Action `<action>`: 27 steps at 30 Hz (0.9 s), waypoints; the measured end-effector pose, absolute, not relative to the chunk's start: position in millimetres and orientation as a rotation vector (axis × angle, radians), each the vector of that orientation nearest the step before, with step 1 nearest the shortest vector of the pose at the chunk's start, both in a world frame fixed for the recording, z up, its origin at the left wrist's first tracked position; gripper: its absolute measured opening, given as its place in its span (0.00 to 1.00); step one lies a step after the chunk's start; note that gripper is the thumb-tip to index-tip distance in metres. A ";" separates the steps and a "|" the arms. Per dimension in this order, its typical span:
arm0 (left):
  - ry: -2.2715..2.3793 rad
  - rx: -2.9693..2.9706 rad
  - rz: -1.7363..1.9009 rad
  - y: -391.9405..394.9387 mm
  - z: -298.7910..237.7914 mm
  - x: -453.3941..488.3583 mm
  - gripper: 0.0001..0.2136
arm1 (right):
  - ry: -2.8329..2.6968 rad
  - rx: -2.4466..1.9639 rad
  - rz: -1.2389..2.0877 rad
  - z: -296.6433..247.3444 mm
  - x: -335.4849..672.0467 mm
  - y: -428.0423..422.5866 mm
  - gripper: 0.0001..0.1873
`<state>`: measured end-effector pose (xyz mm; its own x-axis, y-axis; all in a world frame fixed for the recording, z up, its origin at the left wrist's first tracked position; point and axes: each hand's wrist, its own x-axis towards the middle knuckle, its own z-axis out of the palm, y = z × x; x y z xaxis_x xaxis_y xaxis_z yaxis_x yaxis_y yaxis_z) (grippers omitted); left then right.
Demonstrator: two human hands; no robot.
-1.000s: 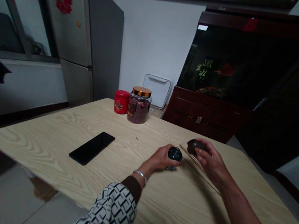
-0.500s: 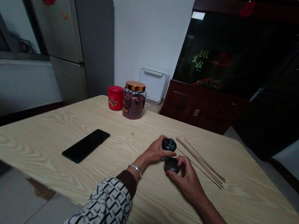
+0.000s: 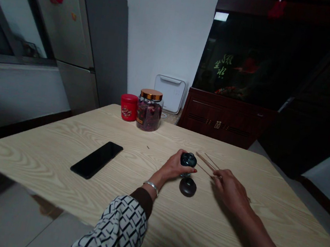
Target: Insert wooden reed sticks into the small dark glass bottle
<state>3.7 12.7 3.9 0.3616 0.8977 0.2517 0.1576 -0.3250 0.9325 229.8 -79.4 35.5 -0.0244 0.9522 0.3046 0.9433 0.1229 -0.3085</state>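
My left hand (image 3: 178,163) is closed around a small dark glass bottle (image 3: 189,159) that stands on the table. Just in front of the bottle lies a round dark brown cap (image 3: 187,187), off the bottle and touched by neither hand. Over to the right, my right hand (image 3: 231,189) has its fingers pinched on the thin brown reed sticks (image 3: 207,160). The sticks' far ends stick out past the fingertips; the hand hides most of their near ends.
A black phone (image 3: 97,160) lies flat on the left of the wooden table (image 3: 57,158). Toward the back stand a red canister (image 3: 129,108) and a clear jar with a copper lid (image 3: 149,113). A tiny brown bit (image 3: 147,147) lies mid-table. A fish tank (image 3: 243,61) stands behind.
My right hand has let go of the dark cap, leaving it on the table, and has moved right onto the reed sticks. My left hand stays on the bottle.
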 end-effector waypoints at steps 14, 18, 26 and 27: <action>0.928 1.723 1.049 14.6 1.8 4.8 0.34 | -2.359 -2.095 -0.157 31.6 250.6 -46.5 0.13; 0.927 1.706 1.058 14.4 1.2 5.9 0.34 | -1.966 -1.890 0.153 56.5 255.3 -33.5 0.08; 0.938 1.707 1.053 15.0 2.3 6.5 0.34 | -0.886 -0.962 0.726 109.6 211.0 -9.7 0.11; 0.939 1.709 1.056 15.0 2.4 6.3 0.34 | -0.863 -0.926 0.736 110.8 204.0 -7.3 0.11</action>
<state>6.3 15.0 2.4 0.3492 0.9030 0.2505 0.1432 -0.3156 0.9380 204.0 -7.3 110.8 0.4638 0.8328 0.3022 -0.1668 0.4171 -0.8934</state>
